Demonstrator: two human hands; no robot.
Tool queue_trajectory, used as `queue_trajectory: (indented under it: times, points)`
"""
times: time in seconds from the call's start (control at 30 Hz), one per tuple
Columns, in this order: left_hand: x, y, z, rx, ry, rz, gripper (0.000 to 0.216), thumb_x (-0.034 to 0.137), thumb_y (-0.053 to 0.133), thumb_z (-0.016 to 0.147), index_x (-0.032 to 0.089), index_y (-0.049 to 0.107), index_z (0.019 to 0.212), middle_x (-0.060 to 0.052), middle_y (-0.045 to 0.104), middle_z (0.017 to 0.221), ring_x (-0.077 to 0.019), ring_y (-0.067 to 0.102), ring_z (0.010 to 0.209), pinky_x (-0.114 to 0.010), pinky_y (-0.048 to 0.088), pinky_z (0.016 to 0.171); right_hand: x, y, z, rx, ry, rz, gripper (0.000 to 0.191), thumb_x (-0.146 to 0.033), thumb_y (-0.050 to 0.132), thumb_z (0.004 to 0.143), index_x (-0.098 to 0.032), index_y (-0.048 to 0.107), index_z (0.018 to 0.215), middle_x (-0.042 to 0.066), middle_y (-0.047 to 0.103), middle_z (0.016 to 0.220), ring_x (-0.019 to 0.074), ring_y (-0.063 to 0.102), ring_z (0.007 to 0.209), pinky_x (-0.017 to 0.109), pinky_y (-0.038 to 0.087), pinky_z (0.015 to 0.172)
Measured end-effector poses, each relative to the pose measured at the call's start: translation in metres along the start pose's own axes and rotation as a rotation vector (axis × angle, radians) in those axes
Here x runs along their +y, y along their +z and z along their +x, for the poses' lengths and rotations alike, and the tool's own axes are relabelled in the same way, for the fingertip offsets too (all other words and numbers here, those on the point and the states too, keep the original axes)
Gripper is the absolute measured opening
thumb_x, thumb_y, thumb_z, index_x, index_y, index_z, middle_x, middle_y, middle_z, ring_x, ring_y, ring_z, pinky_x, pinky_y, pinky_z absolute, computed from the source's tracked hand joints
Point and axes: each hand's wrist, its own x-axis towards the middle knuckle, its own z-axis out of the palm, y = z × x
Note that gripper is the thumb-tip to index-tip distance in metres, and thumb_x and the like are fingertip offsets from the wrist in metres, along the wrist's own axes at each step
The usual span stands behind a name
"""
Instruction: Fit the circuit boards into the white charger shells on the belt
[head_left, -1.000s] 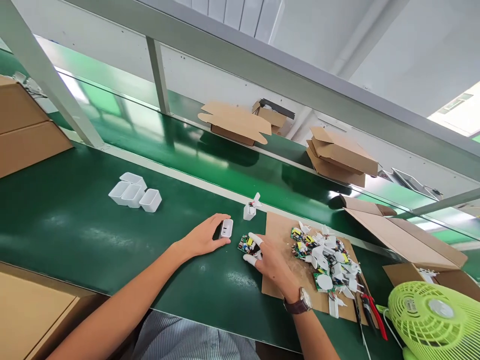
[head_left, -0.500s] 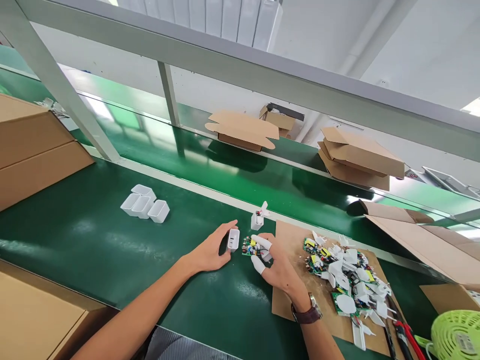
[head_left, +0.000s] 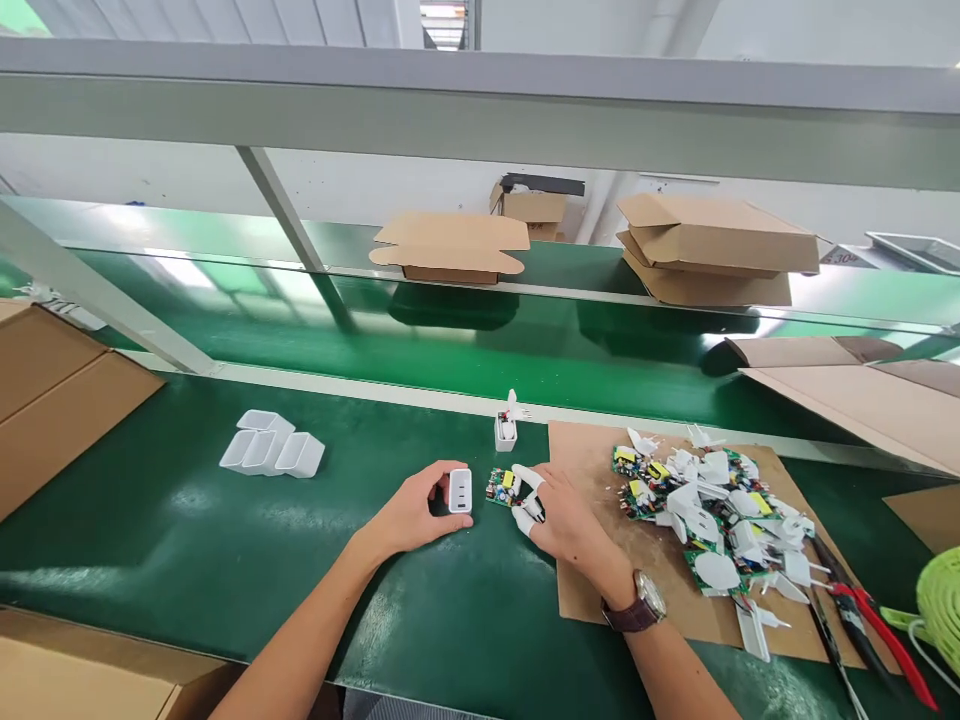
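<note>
My left hand (head_left: 420,515) has its thumb and fingers closed round a small white charger housing (head_left: 460,491), whose slots face me. Just right of it, my right hand (head_left: 562,515), with white finger covers on the fingertips, grips a green circuit board (head_left: 501,486) carrying a yellow component. A white part behind the board is partly hidden by the fingers. Board and housing are a short gap apart. Beyond them stands another white housing (head_left: 505,432) with a plug piece sticking out of its top.
Several white housings (head_left: 262,450) sit grouped at left. On the right, a cardboard sheet (head_left: 585,590) bears a pile of circuit boards (head_left: 705,520) with white plug parts. Red-handled pliers (head_left: 874,610) and a green fan (head_left: 941,610) lie beyond. Cardboard boxes (head_left: 720,240) rest on the shelf.
The head view has levelled and shifted. The housing in my left hand looks more upright, its slots facing me more squarely. My right hand still has the circuit board, close to the housing.
</note>
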Motion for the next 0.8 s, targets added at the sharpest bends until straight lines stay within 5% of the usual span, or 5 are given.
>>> queue_trajectory:
  times: [0.2, 0.43, 0.8]
  points:
    - [-0.005, 0.010, 0.003, 0.178, 0.314, 0.067, 0.067, 0.031, 0.072, 0.091, 0.031, 0.043, 0.152, -0.011, 0.055, 0.142, -0.0274, 0.054, 0.132, -0.047, 0.050, 0.111, -0.027, 0.000, 0.003, 0.270, -0.099, 0.107, 0.064, -0.010, 0.056, 0.088, -0.025, 0.041, 0.149, 0.011, 0.065, 0.126, 0.0288, 0.061, 0.117, 0.049, 0.059, 0.096]
    - [-0.009, 0.016, 0.004, 0.236, 0.369, 0.081, 0.068, 0.023, 0.067, 0.094, 0.032, 0.038, 0.154, -0.013, 0.054, 0.142, -0.0262, 0.056, 0.132, -0.045, 0.052, 0.110, -0.043, 0.005, 0.000, 0.233, -0.187, -0.040, 0.068, -0.008, 0.050, 0.092, -0.023, 0.033, 0.155, 0.013, 0.064, 0.129, 0.0305, 0.060, 0.117, 0.052, 0.059, 0.096]
    - [-0.005, 0.015, 0.005, 0.217, 0.428, 0.099, 0.061, 0.018, 0.067, 0.092, 0.028, 0.043, 0.148, -0.013, 0.060, 0.138, -0.0281, 0.057, 0.132, -0.052, 0.051, 0.111, -0.041, 0.006, 0.000, 0.178, -0.133, 0.033, 0.074, -0.009, 0.053, 0.090, -0.026, 0.030, 0.158, 0.013, 0.065, 0.128, 0.0308, 0.060, 0.119, 0.051, 0.058, 0.097]
